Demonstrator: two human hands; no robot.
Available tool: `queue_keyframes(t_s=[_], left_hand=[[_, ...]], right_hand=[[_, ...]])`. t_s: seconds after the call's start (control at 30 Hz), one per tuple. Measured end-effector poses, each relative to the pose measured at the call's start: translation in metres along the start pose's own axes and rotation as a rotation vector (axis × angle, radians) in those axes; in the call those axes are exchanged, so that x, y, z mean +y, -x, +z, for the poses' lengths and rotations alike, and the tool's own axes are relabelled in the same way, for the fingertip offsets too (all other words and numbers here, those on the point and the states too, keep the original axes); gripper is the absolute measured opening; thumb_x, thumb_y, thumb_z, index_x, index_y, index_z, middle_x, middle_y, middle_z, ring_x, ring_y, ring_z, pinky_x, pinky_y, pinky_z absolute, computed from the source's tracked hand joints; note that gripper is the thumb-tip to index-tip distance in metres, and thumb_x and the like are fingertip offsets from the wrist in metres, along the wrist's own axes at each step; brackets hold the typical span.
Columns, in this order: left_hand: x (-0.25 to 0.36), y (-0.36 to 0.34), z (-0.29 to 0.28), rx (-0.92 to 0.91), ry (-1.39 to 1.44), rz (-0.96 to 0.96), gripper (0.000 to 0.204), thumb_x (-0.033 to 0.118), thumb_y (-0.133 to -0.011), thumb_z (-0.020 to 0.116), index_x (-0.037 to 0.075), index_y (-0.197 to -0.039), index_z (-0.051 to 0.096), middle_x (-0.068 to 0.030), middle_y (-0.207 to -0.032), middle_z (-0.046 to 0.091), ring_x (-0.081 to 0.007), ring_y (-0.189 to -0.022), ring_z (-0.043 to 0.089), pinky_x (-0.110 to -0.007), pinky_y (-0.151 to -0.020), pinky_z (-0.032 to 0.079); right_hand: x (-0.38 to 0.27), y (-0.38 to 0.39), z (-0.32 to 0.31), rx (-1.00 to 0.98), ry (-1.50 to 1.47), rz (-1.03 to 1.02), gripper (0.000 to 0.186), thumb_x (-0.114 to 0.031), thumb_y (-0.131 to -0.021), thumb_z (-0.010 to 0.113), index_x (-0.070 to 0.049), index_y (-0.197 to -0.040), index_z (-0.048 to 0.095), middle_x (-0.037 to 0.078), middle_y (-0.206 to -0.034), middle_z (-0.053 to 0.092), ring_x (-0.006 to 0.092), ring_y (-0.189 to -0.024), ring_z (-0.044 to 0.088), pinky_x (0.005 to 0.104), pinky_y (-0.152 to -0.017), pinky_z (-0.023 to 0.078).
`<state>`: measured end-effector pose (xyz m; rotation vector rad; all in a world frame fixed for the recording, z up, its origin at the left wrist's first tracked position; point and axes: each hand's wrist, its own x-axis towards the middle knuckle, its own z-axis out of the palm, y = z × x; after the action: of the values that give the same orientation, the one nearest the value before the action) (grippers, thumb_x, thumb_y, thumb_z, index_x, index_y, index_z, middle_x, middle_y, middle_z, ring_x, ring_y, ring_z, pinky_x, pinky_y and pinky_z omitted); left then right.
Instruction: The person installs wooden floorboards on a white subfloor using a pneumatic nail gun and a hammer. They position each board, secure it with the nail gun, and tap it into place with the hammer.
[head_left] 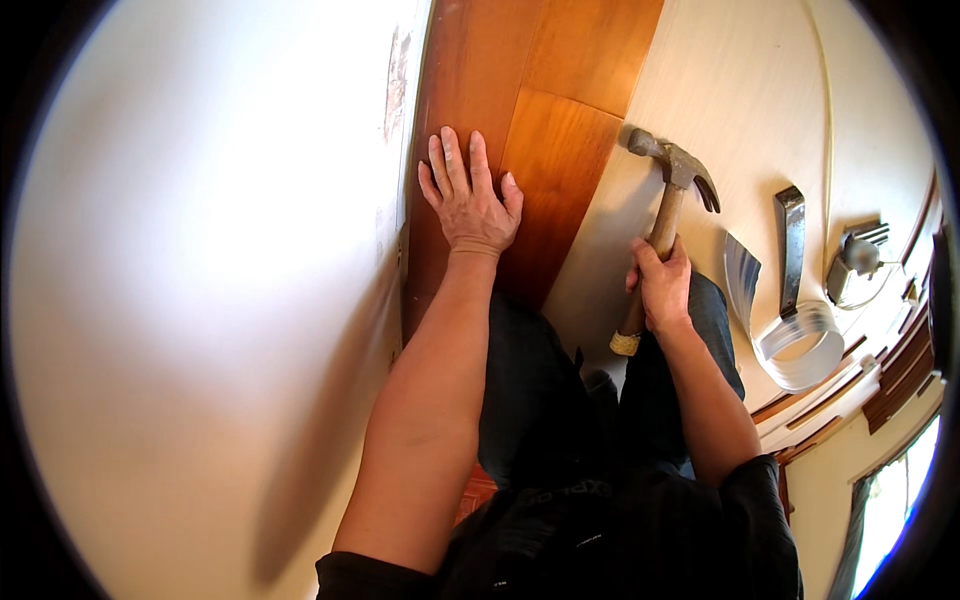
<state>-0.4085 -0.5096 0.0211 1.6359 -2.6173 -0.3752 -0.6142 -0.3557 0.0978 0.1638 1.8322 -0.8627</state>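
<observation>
My left hand (472, 205) lies flat with fingers spread on the orange-brown wooden floor boards (555, 150), close beside the white wall (220, 200). My right hand (660, 278) grips the wooden handle of a claw hammer (672, 165), partway down from its steel head. The hammer is held over the pale floor surface (740, 80) just right of the boards, with its claw pointing right and its taped handle end toward my body.
To the right lie a bent metal bar (790, 245), a coil of pale strapping (802, 355) and a metal tool (860, 260) beside a thin cord. Several wooden planks (895, 380) are at the far right, near a bright window (890, 500). My knees are under my arms.
</observation>
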Motion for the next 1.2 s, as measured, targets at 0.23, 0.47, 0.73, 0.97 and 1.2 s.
queue_keyframes(t_s=[0.23, 0.47, 0.73, 0.97, 1.2], left_hand=[[0.000, 0.000, -0.001, 0.002, 0.003, -0.007, 0.067, 0.035, -0.096, 0.053, 0.003, -0.155, 0.044, -0.0268, -0.168, 0.025, -0.0473, -0.155, 0.021, -0.064, -0.124, 0.014], [0.001, 0.001, 0.000, 0.008, -0.003, -0.003, 0.068, 0.035, -0.096, 0.053, 0.003, -0.155, 0.044, -0.0270, -0.168, 0.025, -0.0478, -0.155, 0.022, -0.065, -0.124, 0.014], [0.001, -0.001, 0.001, 0.012, -0.007, 0.002, 0.068, 0.035, -0.096, 0.053, 0.003, -0.155, 0.044, -0.0266, -0.168, 0.026, -0.0468, -0.155, 0.023, -0.064, -0.124, 0.015], [0.003, 0.000, 0.000, 0.016, -0.031, 0.003, 0.066, 0.035, -0.098, 0.052, 0.003, -0.154, 0.045, -0.0257, -0.168, 0.026, -0.0459, -0.156, 0.022, -0.064, -0.124, 0.016], [0.003, -0.001, 0.001, 0.020, -0.032, 0.000, 0.066, 0.034, -0.098, 0.052, 0.003, -0.155, 0.044, -0.0258, -0.168, 0.027, -0.0466, -0.155, 0.023, -0.065, -0.124, 0.016]], right_hand=[[0.000, -0.005, 0.000, -0.042, 0.029, -0.022, 0.022, -0.017, -0.095, 0.069, -0.003, -0.100, 0.053, 0.005, -0.067, 0.057, 0.0148, -0.050, 0.056, 0.0317, -0.048, 0.046], [0.010, -0.007, 0.001, -0.024, 0.011, -0.036, 0.024, -0.019, -0.096, 0.071, -0.002, -0.100, 0.053, 0.005, -0.066, 0.057, 0.0142, -0.051, 0.056, 0.0304, -0.049, 0.046], [0.007, -0.005, 0.003, -0.033, -0.025, -0.045, 0.022, -0.017, -0.096, 0.070, -0.002, -0.100, 0.053, 0.005, -0.066, 0.058, 0.0142, -0.051, 0.056, 0.0303, -0.050, 0.046], [0.017, -0.010, 0.003, -0.031, -0.054, -0.044, 0.021, -0.015, -0.097, 0.069, -0.003, -0.100, 0.053, 0.005, -0.069, 0.058, 0.0142, -0.050, 0.056, 0.0308, -0.049, 0.046], [0.015, -0.007, 0.004, -0.049, -0.052, -0.038, 0.021, -0.015, -0.096, 0.070, -0.003, -0.100, 0.053, 0.005, -0.070, 0.058, 0.0141, -0.051, 0.057, 0.0309, -0.049, 0.046]])
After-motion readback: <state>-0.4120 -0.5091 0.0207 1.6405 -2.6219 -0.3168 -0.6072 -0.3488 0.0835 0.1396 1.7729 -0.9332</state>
